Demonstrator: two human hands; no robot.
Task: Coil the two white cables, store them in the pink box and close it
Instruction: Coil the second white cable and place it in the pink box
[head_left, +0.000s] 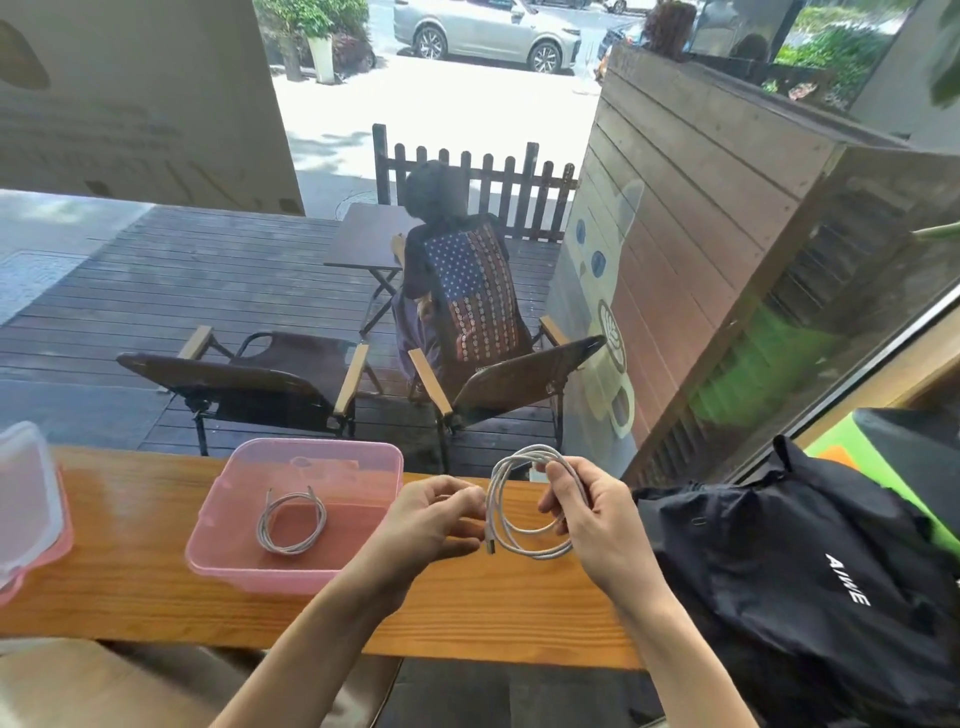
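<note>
An open pink box (244, 564) stands on the wooden counter, left of my hands. One coiled white cable (291, 519) lies flat on its bottom. I hold a second white cable (511, 525) in loops above the counter, to the right of the box. My right hand (587, 512) grips the loops on their right side. My left hand (441, 514) pinches the cable at the left side of the coil, near its plug end. The box's lid (26, 499) rests at the far left edge of the counter, tilted up.
A black bag (810, 571) with white lettering lies on the counter close to my right hand. The narrow wooden counter (467, 613) runs along a window. Beyond the glass, a person sits in a folding chair on a deck.
</note>
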